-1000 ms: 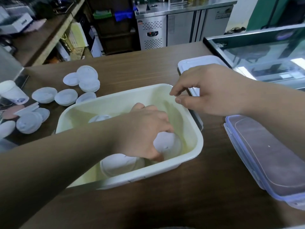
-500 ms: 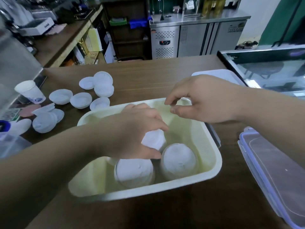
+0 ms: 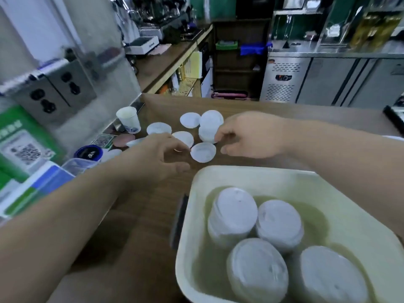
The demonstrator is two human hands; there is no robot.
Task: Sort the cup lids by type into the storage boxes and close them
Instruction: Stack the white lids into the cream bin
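Lids (image 3: 236, 206) of one kind stand in four neat stacks inside the cream box (image 3: 273, 173), packed close so that more will fit. The box has no cover on yet. Just past the box's far edge, more loose lids (image 3: 159, 128) lie spread out on the wooden counter (image 3: 142, 215), and we think these are waiting to be sorted. One flat lid (image 3: 203, 152) lies closest to the box. A small pile (image 3: 207, 133) sits just behind it. Our right hand (image 3: 251, 136) reaches over the far edge of the box to that pile. Its fingertips (image 3: 218, 134) are bent and sit right at the side of the pile, with the thumb held apart below, so it looks ready to pinch but has not closed. Our left hand (image 3: 153, 158) hangs over the counter beside the flat lid, on the box's far left. Its fingers are loosely bent and a little spread, and it holds nothing. We guess it will take a lid too. Farther out from the box, a paper cup (image 3: 129, 120) stands past the loose lids.
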